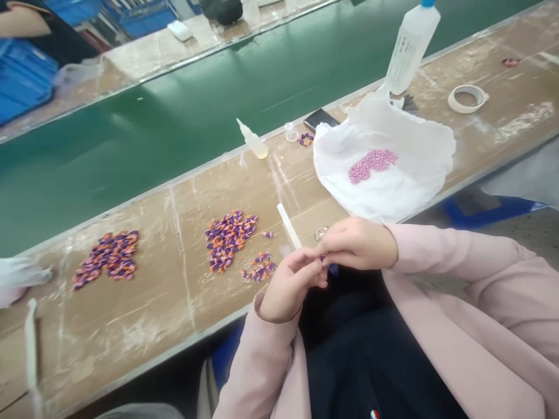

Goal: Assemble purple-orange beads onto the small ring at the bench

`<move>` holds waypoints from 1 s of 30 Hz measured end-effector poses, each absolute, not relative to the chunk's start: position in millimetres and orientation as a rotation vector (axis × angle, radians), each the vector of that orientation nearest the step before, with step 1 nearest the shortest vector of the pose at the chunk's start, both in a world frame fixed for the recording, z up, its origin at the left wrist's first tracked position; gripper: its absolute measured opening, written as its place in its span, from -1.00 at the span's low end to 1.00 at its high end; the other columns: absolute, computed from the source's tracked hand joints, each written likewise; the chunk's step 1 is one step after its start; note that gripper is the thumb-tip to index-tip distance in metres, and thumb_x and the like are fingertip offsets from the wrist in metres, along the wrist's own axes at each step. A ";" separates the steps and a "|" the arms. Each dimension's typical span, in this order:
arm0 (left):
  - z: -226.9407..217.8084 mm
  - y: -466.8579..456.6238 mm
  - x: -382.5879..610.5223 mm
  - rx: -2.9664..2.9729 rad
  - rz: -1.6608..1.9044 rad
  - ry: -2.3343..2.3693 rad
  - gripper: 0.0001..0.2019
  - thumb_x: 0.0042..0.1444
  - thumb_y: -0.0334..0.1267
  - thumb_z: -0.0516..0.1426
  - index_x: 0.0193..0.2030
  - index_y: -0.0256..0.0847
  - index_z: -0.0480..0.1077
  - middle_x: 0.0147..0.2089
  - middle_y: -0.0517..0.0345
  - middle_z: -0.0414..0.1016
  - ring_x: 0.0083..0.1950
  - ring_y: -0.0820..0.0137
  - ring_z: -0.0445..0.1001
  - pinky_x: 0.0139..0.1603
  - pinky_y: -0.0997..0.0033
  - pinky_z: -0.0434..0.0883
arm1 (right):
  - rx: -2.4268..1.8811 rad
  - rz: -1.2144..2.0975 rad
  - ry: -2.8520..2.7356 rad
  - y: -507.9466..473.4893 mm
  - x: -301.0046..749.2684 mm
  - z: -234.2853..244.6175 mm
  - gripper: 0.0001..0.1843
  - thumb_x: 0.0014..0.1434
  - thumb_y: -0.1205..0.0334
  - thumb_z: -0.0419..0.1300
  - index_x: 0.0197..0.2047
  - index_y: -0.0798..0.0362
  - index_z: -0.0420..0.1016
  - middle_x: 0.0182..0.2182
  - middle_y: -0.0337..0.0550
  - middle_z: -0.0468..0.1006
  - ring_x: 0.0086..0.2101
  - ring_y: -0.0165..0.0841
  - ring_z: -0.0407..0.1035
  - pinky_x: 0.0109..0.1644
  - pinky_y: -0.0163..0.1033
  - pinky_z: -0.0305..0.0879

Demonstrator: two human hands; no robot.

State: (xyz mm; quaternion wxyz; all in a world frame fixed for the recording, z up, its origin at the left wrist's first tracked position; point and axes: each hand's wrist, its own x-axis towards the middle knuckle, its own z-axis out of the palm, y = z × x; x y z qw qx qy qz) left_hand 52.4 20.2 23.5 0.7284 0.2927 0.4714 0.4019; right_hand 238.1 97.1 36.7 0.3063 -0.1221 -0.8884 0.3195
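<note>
Close in front of my body, my left hand [292, 284] and my right hand [358, 243] meet at the fingertips. Both are closed in a pinch around a small purple piece [322, 259], mostly hidden by the fingers. Left of my hands lies a small group of purple, orange and pink cone-shaped pieces [261, 267], with a single piece [268, 234] just beyond it. A larger pile of the same pieces [227, 238] is further left. A white stick [289, 226] and a small metal ring [321, 233] lie just past my fingers.
Another pile [107, 259] lies far left. White plastic sheeting [406, 180] holds tiny pink beads [373, 164]. A dropper bottle [254, 141], a phone [321, 119], a tape roll [467, 99] and a large bottle [410, 49] stand or lie beyond. A green belt [174, 128] runs behind; someone's arm [24, 22] shows across it.
</note>
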 end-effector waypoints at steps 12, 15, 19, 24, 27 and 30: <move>0.3 7.3 54.6 0.793 1.117 1.044 -0.72 -0.03 -0.06 0.37 -0.46 -0.23 0.51 -0.52 0.18 0.46 -0.67 0.56 0.25 -0.68 0.51 0.20 | -1.196 0.509 -2.325 185.2 321.4 16.1 -0.90 0.13 0.34 0.19 -0.37 0.08 0.55 -0.34 -0.04 0.60 -0.28 -0.22 0.44 -0.10 -0.10 0.35; -3.6 2.5 56.6 0.836 1.112 0.993 -0.74 0.05 -0.07 0.32 -0.44 -0.22 0.49 -0.54 0.21 0.38 -0.64 0.56 0.23 -0.65 0.51 0.18 | -1.240 0.469 -2.358 207.3 325.6 6.1 -0.93 0.04 0.34 0.23 -0.44 0.08 0.54 -0.33 -0.03 0.57 -0.24 -0.19 0.40 -0.01 -0.06 0.28; -7.3 -4.9 62.8 0.840 1.113 0.952 -0.72 0.17 -0.07 0.24 -0.44 -0.21 0.45 -0.52 0.23 0.29 -0.60 0.57 0.19 -0.62 0.52 0.14 | -1.271 0.437 -2.411 212.0 314.8 -5.2 -0.91 0.02 0.30 0.23 -0.48 0.07 0.54 -0.36 -0.03 0.53 -0.25 -0.20 0.35 0.02 -0.06 0.21; -6.9 -11.1 64.7 0.922 1.061 1.016 -0.69 0.17 -0.03 0.24 -0.45 -0.22 0.45 -0.46 0.19 0.35 -0.60 0.59 0.17 -0.61 0.51 0.15 | -1.281 0.411 -2.426 212.5 310.2 -11.2 -0.90 0.02 0.30 0.21 -0.51 0.08 0.50 -0.39 -0.01 0.52 -0.25 -0.17 0.30 0.01 -0.02 0.18; -2.2 -13.1 66.6 0.967 0.962 1.041 -0.71 0.09 -0.04 0.31 -0.44 -0.23 0.49 -0.49 0.15 0.44 -0.63 0.57 0.25 -0.61 0.51 0.22 | -1.242 0.421 -2.432 213.1 311.1 -12.3 -0.88 0.02 0.31 0.21 -0.54 0.07 0.43 -0.40 0.00 0.50 -0.25 -0.17 0.28 0.03 0.00 0.15; 0.2 -14.5 68.9 0.877 0.932 1.020 -0.71 0.01 -0.04 0.36 -0.42 -0.24 0.51 -0.51 0.13 0.50 -0.64 0.54 0.33 -0.60 0.51 0.29 | -1.220 0.428 -2.429 212.2 310.0 -14.1 -0.84 0.02 0.28 0.22 -0.54 0.05 0.35 -0.41 -0.01 0.45 -0.20 -0.15 0.26 0.06 -0.01 0.13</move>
